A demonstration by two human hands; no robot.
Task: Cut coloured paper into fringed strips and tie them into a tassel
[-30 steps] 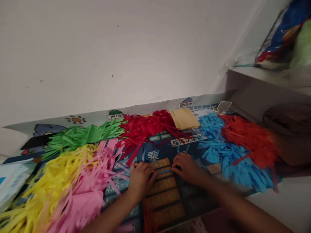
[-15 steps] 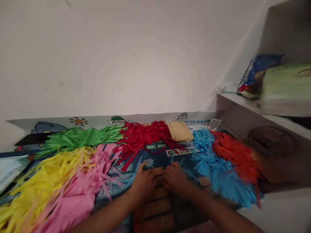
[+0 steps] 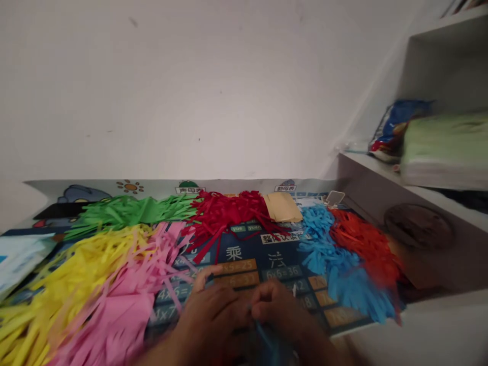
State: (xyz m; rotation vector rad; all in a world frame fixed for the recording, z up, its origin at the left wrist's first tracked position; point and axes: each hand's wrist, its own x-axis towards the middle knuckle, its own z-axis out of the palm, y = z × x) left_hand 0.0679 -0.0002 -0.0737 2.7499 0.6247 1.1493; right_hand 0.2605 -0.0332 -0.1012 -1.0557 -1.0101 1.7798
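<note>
Low in the middle of the head view, my right hand (image 3: 276, 305) is closed in a pinch, and blue crepe-like paper strips (image 3: 269, 343) hang below its fingers. My left hand (image 3: 211, 310) is right beside it, fingers curled in towards the same blue paper, with one finger raised. The hands and some blur hide most of the held piece. Pink fringed paper (image 3: 125, 317) lies to the left of my left hand. More blue fringed paper (image 3: 339, 269) lies beyond my right hand.
Yellow (image 3: 87, 269), green (image 3: 137, 211), dark red (image 3: 232, 211) and orange-red fringed paper (image 3: 364, 244) cover much of the printed mat (image 3: 282, 279). A tan paper stack (image 3: 282, 207) lies at the back. A white pack (image 3: 23, 259) is at left; a shelf unit (image 3: 366, 178) stands right.
Both hands have come back towards me from over the mat, bringing the blue paper strips with them. The printed characters and sums behind them now show. The view has shifted slightly.
</note>
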